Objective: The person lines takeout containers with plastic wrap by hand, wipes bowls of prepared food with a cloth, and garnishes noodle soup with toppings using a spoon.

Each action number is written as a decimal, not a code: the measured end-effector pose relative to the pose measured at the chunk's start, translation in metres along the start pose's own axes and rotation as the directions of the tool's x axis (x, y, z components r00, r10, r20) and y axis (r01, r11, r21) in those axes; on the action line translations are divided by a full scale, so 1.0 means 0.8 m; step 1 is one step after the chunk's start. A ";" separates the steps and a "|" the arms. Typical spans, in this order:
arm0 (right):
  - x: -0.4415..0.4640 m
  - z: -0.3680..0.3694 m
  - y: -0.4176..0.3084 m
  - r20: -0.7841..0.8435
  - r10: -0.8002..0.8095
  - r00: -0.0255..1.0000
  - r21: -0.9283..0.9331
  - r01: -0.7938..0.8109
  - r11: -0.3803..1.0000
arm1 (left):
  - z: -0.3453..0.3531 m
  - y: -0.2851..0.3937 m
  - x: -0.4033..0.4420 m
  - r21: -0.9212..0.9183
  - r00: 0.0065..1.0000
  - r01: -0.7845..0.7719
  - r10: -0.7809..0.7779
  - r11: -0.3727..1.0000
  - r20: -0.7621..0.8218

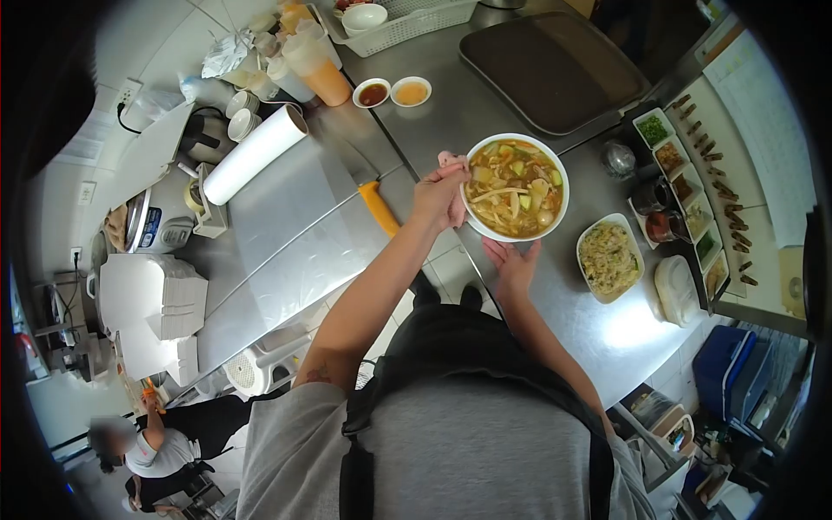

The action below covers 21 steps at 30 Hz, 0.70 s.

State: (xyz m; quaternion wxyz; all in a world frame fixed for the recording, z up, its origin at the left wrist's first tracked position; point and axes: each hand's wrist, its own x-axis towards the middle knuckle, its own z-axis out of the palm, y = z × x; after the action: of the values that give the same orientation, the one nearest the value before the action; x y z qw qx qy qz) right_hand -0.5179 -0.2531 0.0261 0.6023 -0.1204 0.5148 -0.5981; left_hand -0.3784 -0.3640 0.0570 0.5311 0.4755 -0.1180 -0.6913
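A white bowl of soup (516,187) with vegetable pieces and mushrooms in brown broth is between my hands, over the steel counter's edge. My left hand (440,192) is closed on its left rim, thumb on top. From below, my right hand (513,264) supports the near side, its fingertips hidden under the bowl. To the right stands a white dish of fried rice (609,258). Two small sauce bowls sit beyond my left hand, one with dark red sauce (373,93) and one with orange sauce (411,91).
A dark tray (555,69) lies at the back. Along the right runs a rack of garnish containers (685,186), near a lidded white container (679,291). On the left counter are a plastic-wrap roll (256,154), squeeze bottles (316,65) and stacked white boxes (156,295). A co-worker (169,442) stands lower left.
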 end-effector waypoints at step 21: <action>0.100 0.009 -0.218 0.743 0.085 0.664 -0.657 0.747 -0.098 | -0.011 0.053 0.019 0.331 0.990 0.049 -0.090 0.942 0.110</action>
State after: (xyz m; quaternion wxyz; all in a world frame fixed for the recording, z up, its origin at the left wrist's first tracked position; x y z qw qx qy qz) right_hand -0.6361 -0.3691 0.1242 0.2690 -0.8095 0.5042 -0.1344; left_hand -0.3452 -0.3909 0.0728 0.4117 0.5174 -0.2466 -0.7085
